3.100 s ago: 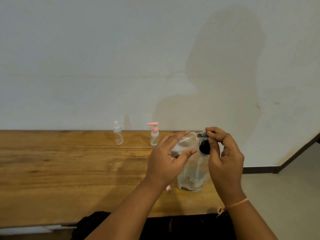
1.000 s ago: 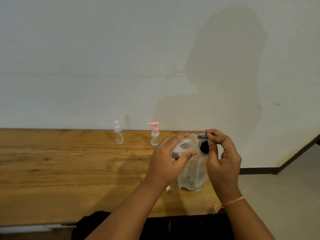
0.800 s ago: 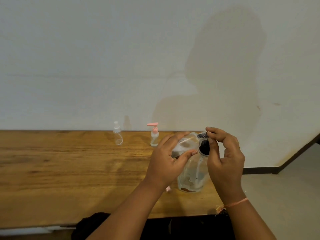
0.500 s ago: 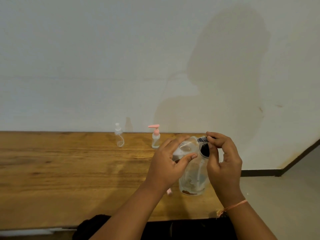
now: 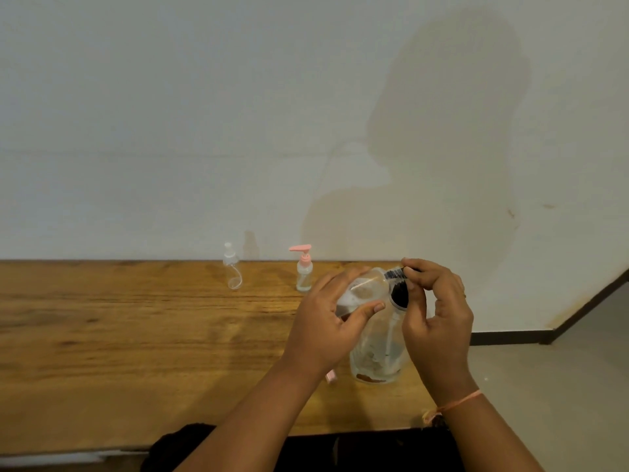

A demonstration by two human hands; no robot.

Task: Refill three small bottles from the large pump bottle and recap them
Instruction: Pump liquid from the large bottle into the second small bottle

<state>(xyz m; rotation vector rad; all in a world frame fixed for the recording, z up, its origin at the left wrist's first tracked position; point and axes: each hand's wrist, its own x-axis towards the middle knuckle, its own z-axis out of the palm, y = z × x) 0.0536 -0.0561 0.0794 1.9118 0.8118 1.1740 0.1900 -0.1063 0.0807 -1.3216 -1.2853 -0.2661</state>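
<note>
Small bottle (image 5: pixel 362 289) braced over large bottle (image 5: pixel 377 356).
Your left grip (image 5: pixel 323 325) wraps its body; your right grip (image 5: pixel 439 318) pinches the ribbed top (image 5: pixel 394 274), likely to turn it.

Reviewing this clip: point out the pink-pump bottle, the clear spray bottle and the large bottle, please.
pink-pump bottle (image 5: pixel 304 279): head view, on its clear body.
clear spray bottle (image 5: pixel 231 271): head view, on its body below the cap.
large bottle (image 5: pixel 377 352): head view, on its lower body.

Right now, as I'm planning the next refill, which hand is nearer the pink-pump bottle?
Left. The left hand, holding a small clear bottle, sits just right of the pink-pump bottle; the right hand is farther right.
</note>
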